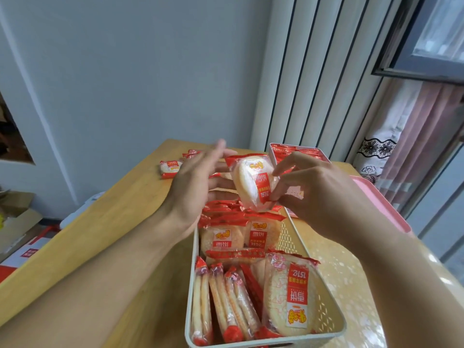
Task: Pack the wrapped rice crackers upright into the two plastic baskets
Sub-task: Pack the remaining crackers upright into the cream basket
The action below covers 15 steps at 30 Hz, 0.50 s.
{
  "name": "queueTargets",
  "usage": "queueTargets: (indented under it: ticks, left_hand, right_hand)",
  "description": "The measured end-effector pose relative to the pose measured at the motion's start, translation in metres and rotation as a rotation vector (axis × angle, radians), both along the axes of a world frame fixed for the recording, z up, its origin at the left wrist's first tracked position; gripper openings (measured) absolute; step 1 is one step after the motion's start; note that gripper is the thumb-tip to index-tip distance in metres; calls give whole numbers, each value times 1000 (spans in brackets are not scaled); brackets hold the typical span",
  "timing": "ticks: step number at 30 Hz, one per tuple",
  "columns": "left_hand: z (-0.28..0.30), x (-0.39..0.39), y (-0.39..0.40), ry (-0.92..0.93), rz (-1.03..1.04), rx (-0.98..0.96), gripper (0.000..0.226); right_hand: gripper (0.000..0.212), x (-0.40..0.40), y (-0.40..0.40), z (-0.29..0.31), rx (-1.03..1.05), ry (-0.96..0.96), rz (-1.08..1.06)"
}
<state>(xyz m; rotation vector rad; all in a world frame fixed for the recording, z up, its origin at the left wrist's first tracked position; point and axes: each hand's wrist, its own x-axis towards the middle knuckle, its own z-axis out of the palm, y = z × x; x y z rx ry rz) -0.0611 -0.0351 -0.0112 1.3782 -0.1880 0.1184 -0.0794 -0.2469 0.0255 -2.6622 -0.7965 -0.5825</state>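
Red-and-clear wrapping covered the rice cracker (253, 183) that the right hand (319, 194) held in the air above the far end of the near basket (324, 320), its fingers (278, 192) curled and pinching the packet's right edge, thumb above and fingertips below. The left hand (193, 189) hovered just to the packet's left with its fingers straight and spread, blurred at the tips, so whether they touched the wrapper could not be told; it held nothing. The near basket, pale plastic with a perforated wall, stood on the wooden counter (105, 222) and was partly filled: a row of crackers (221, 302) stood on edge at its near left, one cracker (291, 295) leaned flat-faced at the near right, and more packets (241, 234) stood facing the camera further back. A second basket (272, 153) sat beyond it near the counter's far edge, packed with red wrappers (296, 150). Loose crackers (170, 168) lay on the counter at the far left, well apart from both baskets. A pink tray (386, 204) rested at the right edge of the counter, partly hidden by the right forearm
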Motion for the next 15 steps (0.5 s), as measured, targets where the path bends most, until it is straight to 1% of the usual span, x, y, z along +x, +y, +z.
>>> queueTargets:
  ticks: [1,2,5,7,8,9,10,11,12,13,15]
  left_hand:
    - [-2,0,-2,-33,6,64,18]
    - [-4,0,-4,-52,24,114,18]
    - [-10,3,-6,-66,62,177,29]
    - [-12,5,-5,-113,60,228,31]
    - [-13,5,-4,-135,42,246,32]
    - [-12,4,-3,-155,12,263,34]
    - [-13,4,-4,-175,-25,288,36]
    - [-14,3,-4,-193,-59,314,38]
    - [-15,3,-5,-204,-88,338,41]
    - [-16,3,-7,-203,-114,358,44]
    - [-17,3,-5,-200,-127,423,51]
  right_hand:
    - [9,1,0,-1,-15,25,-12]
    - [13,2,0,-1,-21,54,-22]
    - [21,0,-8,4,-29,134,-55]
    - [22,-3,-11,9,59,124,-51]
    - [33,-5,-11,11,120,121,-54]
    - [49,-6,-10,12,168,141,-56]
    - [62,-7,-9,11,186,184,-50]
    - [68,-6,-7,10,181,234,-40]
    - [67,-6,-6,8,173,284,-30]
    - [61,-4,-6,6,171,319,-25]
    - [43,0,-6,2,153,330,-45]
